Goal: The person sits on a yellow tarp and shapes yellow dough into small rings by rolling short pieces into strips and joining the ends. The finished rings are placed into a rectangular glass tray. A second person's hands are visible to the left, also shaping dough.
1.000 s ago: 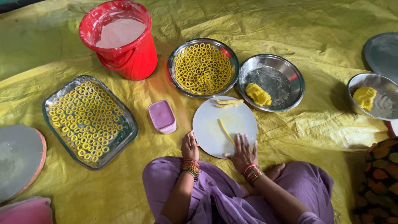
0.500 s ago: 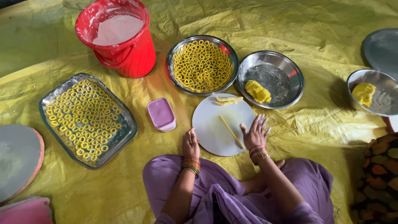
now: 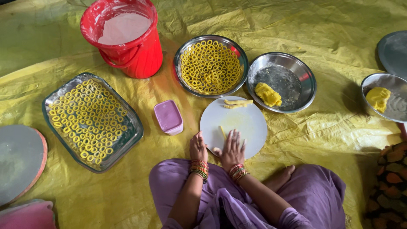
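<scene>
Dough strip [image 3: 222, 132], thin and yellow, lies on the white round board [image 3: 250, 123] at lower centre, its long axis running near-vertical. Right hand [image 3: 232, 149] lies flat, fingers spread, just beside it; left hand [image 3: 198, 147] rests curled at the board's edge, holding nothing.

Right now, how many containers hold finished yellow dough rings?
2. A round steel bowl just beyond the white plate, and a rectangular glass tray to the left of the small purple box. None looks hidden.
</scene>
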